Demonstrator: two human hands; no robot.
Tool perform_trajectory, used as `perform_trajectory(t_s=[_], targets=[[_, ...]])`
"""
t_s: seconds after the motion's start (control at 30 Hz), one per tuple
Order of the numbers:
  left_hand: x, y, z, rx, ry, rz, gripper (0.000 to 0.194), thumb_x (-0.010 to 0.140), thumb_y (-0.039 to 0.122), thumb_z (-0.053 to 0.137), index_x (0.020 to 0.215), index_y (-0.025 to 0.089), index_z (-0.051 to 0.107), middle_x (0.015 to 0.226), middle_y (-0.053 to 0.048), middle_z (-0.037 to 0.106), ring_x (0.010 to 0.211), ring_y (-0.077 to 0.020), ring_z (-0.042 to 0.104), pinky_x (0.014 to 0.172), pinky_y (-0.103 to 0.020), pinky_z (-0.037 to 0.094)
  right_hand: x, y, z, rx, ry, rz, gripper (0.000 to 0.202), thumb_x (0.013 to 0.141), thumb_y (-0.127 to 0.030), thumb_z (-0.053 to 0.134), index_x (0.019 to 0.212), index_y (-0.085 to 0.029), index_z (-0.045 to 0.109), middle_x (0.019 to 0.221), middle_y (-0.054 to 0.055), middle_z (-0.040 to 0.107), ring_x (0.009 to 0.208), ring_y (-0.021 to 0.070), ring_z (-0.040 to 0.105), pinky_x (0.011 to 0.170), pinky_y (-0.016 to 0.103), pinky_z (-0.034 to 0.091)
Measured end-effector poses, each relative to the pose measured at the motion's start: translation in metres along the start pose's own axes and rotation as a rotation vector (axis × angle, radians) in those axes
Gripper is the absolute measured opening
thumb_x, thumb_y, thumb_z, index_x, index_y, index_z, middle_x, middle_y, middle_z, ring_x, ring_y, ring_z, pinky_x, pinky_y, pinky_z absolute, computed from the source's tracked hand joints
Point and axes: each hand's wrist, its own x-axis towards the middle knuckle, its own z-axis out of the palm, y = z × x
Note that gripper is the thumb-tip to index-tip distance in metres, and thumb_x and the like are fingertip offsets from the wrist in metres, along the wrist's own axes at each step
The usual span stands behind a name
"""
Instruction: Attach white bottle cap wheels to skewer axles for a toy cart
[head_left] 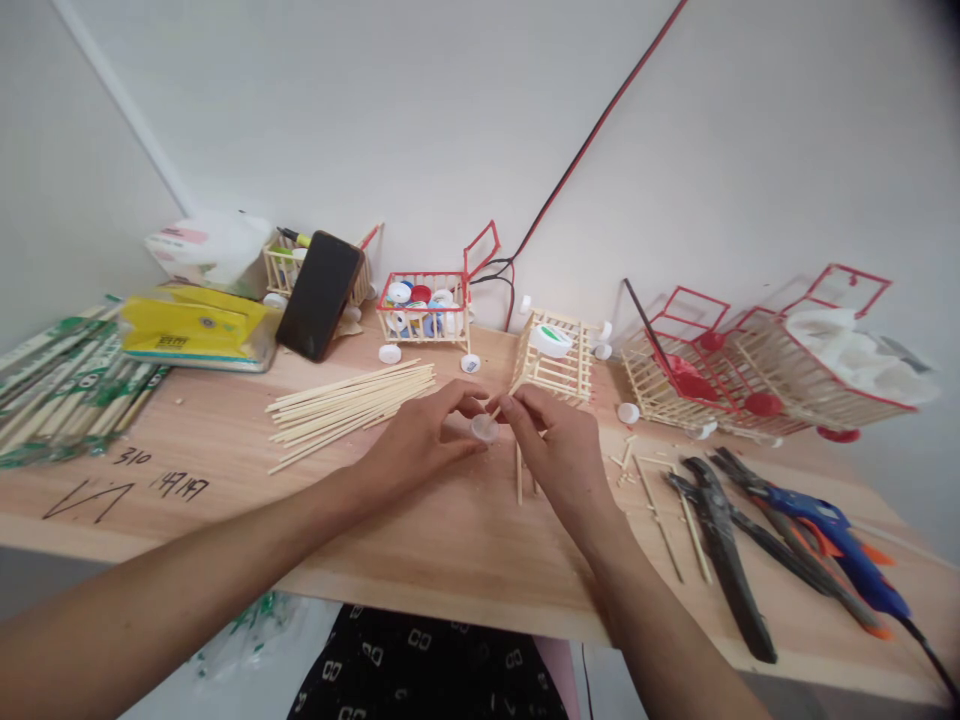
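My left hand [420, 430] is closed around a small whitish bottle cap [484, 430], with thumb and fingers at its rim. Between the fingertips of my right hand [559, 435] is a thin wooden stick [493, 413], its end at the cap; whether it is fixed there I cannot tell. Just beyond my right hand lies a small stick-built cart [574, 365] on its side, with white caps as wheels and a white-and-green cap on it. A loose stick [519, 475] shows below my right fingers. To the left of my left hand is a pile of bare sticks [337, 405].
Red-trimmed carts [424, 310] stand along the wall, one filled with caps. Pliers [724, 560] and a blue glue gun [840, 540] lie at right, with its cord over the edge. A phone [319, 295], yellow pack [199, 325] and wrapped chopsticks [75, 380] are at left.
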Motion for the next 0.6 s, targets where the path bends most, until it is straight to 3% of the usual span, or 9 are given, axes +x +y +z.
perform_trajectory(t_s=[0.6], targets=[[-0.0002,0.002,-0.0016,0.001,-0.009,-0.001,0.038,0.076,0.021,0.067,0.112,0.027,0.054,0.101,0.003,0.068,0.097,-0.0163,0.064,0.087,-0.029,0.045,0.0004,0.0002,0.0011,-0.009,-0.008,-0.038,0.027,0.094,-0.031,0.046,0.076,-0.02,0.061,0.075,0.002,0.067,0.069,0.0142,0.06,0.063,0.024,0.04]])
